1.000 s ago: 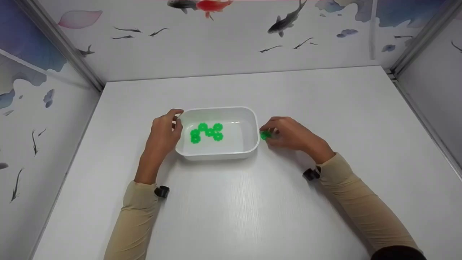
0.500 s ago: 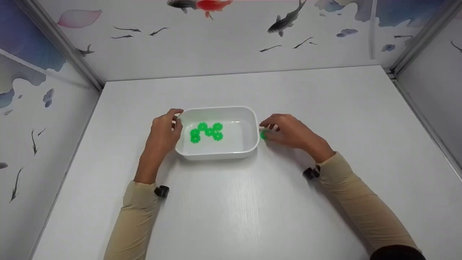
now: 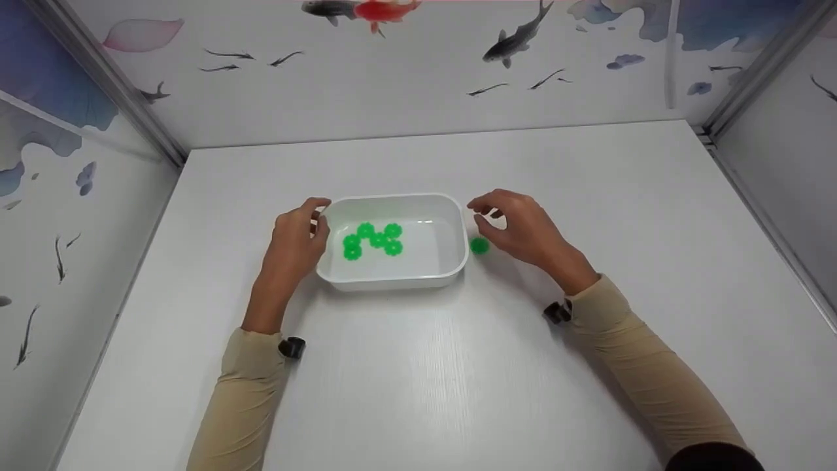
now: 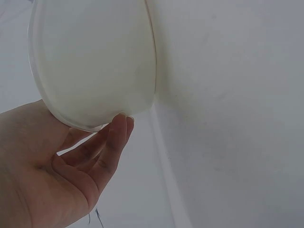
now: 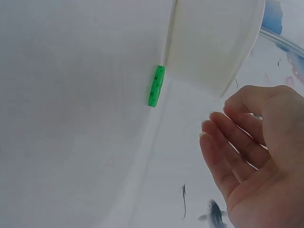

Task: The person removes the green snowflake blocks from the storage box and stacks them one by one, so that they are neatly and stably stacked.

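A white rectangular tub (image 3: 392,284) has several small green flower-shaped pieces (image 3: 378,240) lying in its left part. At its left end, my left hand (image 3: 297,245) holds the wall near the back corner. In the left wrist view, the fingertips (image 4: 122,118) lie against the outside of the tub and the thumb is hidden behind the rim. A single green flower-shaped piece (image 3: 479,245) lies flat on the table, close outside the tub's right wall. Above and behind that piece, my right hand (image 3: 523,226) hovers with fingers loosely bent and nothing between them.
The white table (image 3: 392,379) runs back to a wall panel (image 3: 392,85) printed with fish. A side panel (image 3: 59,216) stands along the left, another at the right. Each cuff carries a small black device (image 3: 292,347).
My right hand has let go of the loose green piece and moved up and back, leaving it on the table. My left hand and the tub stay in place.
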Demonstrator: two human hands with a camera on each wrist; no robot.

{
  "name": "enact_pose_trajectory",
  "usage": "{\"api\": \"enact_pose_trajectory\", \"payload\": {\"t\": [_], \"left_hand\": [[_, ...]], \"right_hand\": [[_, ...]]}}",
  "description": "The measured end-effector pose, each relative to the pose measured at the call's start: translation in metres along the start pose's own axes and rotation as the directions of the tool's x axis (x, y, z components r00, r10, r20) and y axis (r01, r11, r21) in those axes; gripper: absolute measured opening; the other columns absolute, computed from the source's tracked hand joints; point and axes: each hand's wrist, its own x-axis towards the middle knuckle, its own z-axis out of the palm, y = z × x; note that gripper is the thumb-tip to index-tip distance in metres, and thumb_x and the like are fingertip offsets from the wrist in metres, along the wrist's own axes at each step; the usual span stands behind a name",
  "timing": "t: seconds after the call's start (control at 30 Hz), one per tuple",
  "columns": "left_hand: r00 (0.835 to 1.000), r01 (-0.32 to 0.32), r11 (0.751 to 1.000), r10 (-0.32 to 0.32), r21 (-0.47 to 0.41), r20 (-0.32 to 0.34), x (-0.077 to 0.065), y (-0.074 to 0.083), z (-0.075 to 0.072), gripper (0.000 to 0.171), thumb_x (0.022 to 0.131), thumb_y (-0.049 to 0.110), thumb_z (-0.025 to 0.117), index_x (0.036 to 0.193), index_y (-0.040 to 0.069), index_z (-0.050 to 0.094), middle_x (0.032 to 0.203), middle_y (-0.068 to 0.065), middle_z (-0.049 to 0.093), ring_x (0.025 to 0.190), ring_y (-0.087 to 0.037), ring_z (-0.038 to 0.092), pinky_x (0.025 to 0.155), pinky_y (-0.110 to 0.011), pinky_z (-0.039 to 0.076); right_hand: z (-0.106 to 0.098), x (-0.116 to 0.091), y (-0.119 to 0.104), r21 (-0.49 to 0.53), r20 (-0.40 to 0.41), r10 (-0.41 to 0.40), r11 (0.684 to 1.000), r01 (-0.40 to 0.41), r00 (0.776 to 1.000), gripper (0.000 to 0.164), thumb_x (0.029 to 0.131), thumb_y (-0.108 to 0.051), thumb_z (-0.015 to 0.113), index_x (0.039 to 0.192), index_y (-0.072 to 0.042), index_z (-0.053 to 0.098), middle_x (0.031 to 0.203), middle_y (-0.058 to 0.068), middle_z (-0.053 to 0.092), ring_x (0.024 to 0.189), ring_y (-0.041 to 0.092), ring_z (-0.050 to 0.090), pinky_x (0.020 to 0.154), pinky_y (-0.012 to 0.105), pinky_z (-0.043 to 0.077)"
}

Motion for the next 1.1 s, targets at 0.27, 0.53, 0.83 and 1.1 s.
{"api": "enact_pose_trajectory", "payload": {"t": [0.27,0.53,0.83,1.1], "left_hand": [[1.000,0.011,1.000,-0.011,0.001,0.001,0.000,0.001,0.000,0.041,0.112,0.013,0.054,0.153,0.009,0.058,0.131,-0.019,0.074,0.110,-0.030,0.075,0.092,-0.044,0.065],[1.000,0.011,1.000,-0.011,0.000,-0.005,-0.001,0.001,0.001,0.041,0.112,0.013,0.056,0.153,0.009,0.058,0.129,-0.018,0.075,0.107,-0.028,0.075,0.090,-0.043,0.065],[1.000,0.008,1.000,-0.008,-0.019,0.008,-0.002,0.000,0.002,0.041,0.112,0.012,0.054,0.152,0.008,0.058,0.129,-0.018,0.075,0.107,-0.028,0.076,0.090,-0.044,0.064],[1.000,0.010,1.000,-0.010,-0.009,0.009,0.001,0.001,-0.001,0.041,0.112,0.013,0.053,0.152,0.008,0.058,0.129,-0.018,0.075,0.106,-0.028,0.075,0.090,-0.043,0.064]], "right_hand": [[0.001,0.007,-0.011,0.006,-0.101,-0.060,0.998,0.061,0.993,0.027,0.102,-0.013,0.075,0.128,-0.006,0.076,0.125,0.009,0.079,0.113,0.026,0.076,0.098,0.043,0.065],[0.009,0.012,-0.021,0.036,-0.090,-0.077,0.996,0.081,0.993,0.031,0.102,-0.018,0.076,0.130,-0.004,0.076,0.127,0.010,0.079,0.114,0.029,0.076,0.099,0.045,0.064],[0.017,0.019,-0.029,0.053,-0.041,-0.087,0.995,0.090,0.995,0.031,0.099,-0.016,0.080,0.128,-0.005,0.076,0.125,0.012,0.080,0.109,0.030,0.077,0.096,0.048,0.065],[0.023,0.030,-0.039,0.059,0.016,-0.078,0.995,0.077,0.997,0.032,0.100,-0.017,0.080,0.129,-0.004,0.077,0.125,0.014,0.079,0.108,0.034,0.076,0.095,0.049,0.064]]}}
